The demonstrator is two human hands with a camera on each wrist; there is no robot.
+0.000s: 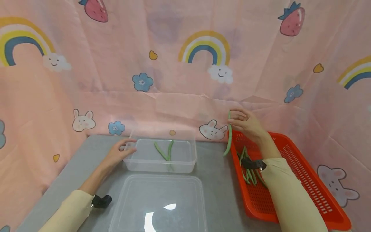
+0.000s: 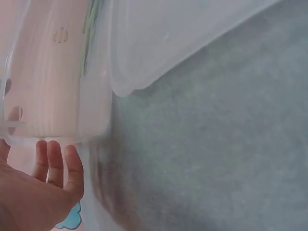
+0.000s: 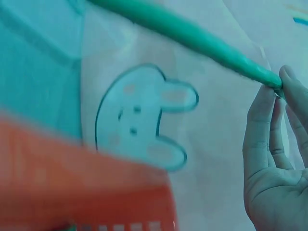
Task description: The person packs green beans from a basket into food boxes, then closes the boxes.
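Observation:
My right hand (image 1: 244,124) pinches the top end of a long green bean (image 1: 229,138), which hangs down above the left edge of the red basket (image 1: 304,180). In the right wrist view the green bean (image 3: 192,36) runs up and left from my fingertips (image 3: 284,79). My left hand (image 1: 120,151) rests with straight fingers on the left corner of a clear plastic box (image 1: 185,162) that holds two beans (image 1: 165,151). In the left wrist view my left hand (image 2: 43,187) sits beside the clear box wall (image 2: 94,96).
A clear lid (image 1: 130,206) lies on the grey table in front of the box. Several more beans (image 1: 249,170) lie in the red basket. Pink patterned cloth hangs behind and at both sides.

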